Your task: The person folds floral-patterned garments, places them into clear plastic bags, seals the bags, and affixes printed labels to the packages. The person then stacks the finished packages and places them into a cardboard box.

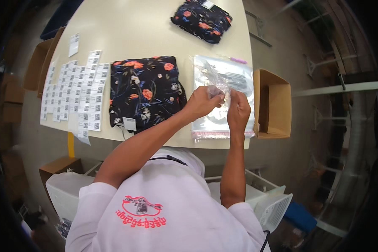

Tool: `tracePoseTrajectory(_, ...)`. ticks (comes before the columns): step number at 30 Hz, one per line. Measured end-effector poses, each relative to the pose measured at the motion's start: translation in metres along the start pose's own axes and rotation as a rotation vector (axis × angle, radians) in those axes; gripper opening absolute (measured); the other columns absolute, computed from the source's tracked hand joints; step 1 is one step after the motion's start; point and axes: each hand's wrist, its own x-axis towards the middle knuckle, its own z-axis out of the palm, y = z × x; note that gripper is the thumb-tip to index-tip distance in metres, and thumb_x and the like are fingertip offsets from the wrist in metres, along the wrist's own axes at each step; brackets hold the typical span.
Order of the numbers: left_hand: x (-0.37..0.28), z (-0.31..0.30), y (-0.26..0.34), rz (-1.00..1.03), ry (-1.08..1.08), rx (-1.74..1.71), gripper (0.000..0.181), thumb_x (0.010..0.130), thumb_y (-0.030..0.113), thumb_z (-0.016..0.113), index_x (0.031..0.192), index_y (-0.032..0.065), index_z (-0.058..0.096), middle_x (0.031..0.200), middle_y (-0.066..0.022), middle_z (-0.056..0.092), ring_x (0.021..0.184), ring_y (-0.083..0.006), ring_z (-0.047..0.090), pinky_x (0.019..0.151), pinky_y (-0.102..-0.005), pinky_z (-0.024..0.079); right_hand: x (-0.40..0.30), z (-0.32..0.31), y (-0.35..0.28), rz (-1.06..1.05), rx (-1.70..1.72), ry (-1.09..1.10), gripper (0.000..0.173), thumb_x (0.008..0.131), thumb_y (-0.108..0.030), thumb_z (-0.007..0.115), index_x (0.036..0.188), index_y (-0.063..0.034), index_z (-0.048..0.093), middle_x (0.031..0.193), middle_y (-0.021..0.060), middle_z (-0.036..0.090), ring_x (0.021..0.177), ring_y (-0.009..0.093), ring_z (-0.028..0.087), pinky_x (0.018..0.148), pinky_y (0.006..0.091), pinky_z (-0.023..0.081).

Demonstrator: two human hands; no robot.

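My left hand [204,101] and my right hand [238,108] come close together above a stack of clear plastic bags [204,121]. Crumpled clear film [219,81] is pinched in the fingers of both hands; whether it is one bag or part of the top one I cannot tell. Left of the stack lies a folded black garment with an orange floral print [145,91]. A white tag [129,123] rests on its lower edge. My left forearm passes over the garment's lower right corner.
Sheets of printed labels [82,88] cover the table's left side. Another folded floral garment [203,22] lies at the far end. An open cardboard box [274,104] stands against the right edge. Behind the stack is a purple object [238,60]. A white plastic basket [275,211] sits near my right elbow.
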Motion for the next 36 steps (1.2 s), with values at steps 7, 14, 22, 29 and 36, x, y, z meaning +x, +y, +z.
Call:
tracePoseTrajectory(7, -0.024, -0.032, -0.008, -0.223, 0.133, -0.813, 0.040, 0.093, 0.008, 0.068, 0.129, -0.0041, 0.055, 0.097, -0.0129, 0.070, 0.081, -0.0232, 0.072, 0.078, -0.0369, 0.063, -0.057, 0.018, 0.025, -0.282, -0.057, -0.054, 0.028, 0.087, 0.006, 0.071, 0.114, -0.0010, 0.075, 0.113, 0.0151, 0.068, 0.106, 0.030, 0.066, 0.096, 0.0392, 0.051)
tracePoseTrajectory(14, -0.111, -0.014, 0.020, 0.608, 0.568, 0.948, 0.070, 0.082, 0.024, 0.076, 0.145, 0.0088, 0.050, 0.155, -0.0178, 0.040, 0.145, -0.0340, 0.038, 0.122, -0.0649, 0.014, -0.043, 0.017, -0.017, -0.220, 0.004, -0.267, 0.010, 0.089, 0.003, 0.071, 0.099, 0.0012, 0.073, 0.092, 0.0110, 0.067, 0.082, 0.023, 0.066, 0.073, 0.0343, 0.051)
tracePoseTrajectory(22, -0.076, -0.021, -0.003, 0.521, 0.410, 1.208, 0.012, 0.078, 0.011, 0.067, 0.067, 0.0105, 0.071, 0.068, -0.0067, 0.070, 0.081, -0.0233, 0.071, 0.124, -0.0602, 0.021, -0.020, -0.007, -0.032, -0.273, -0.214, -0.482, 0.024, 0.082, 0.005, 0.078, 0.106, -0.0008, 0.073, 0.096, 0.0125, 0.068, 0.088, 0.026, 0.065, 0.077, 0.0362, 0.051)
tracePoseTrajectory(29, -0.050, -0.033, 0.020, 0.357, 0.053, 0.978, 0.014, 0.067, 0.016, 0.079, 0.076, 0.0050, 0.076, 0.081, -0.0160, 0.075, 0.079, -0.0341, 0.075, 0.068, -0.0468, 0.059, -0.063, -0.021, -0.068, -0.545, -0.300, -0.276, 0.027, 0.088, 0.007, 0.071, 0.114, 0.0006, 0.070, 0.117, 0.0163, 0.067, 0.107, 0.032, 0.066, 0.093, 0.0419, 0.052)
tracePoseTrajectory(36, -0.038, -0.031, 0.027, 0.320, -0.075, 0.835, 0.020, 0.067, 0.018, 0.078, 0.080, 0.0034, 0.078, 0.083, -0.0184, 0.075, 0.082, -0.0367, 0.075, 0.068, -0.0459, 0.059, -0.071, 0.000, -0.051, -0.532, -0.407, -0.205, 0.039, 0.085, 0.009, 0.070, 0.123, 0.0001, 0.065, 0.122, 0.0160, 0.067, 0.116, 0.033, 0.064, 0.102, 0.0446, 0.048)
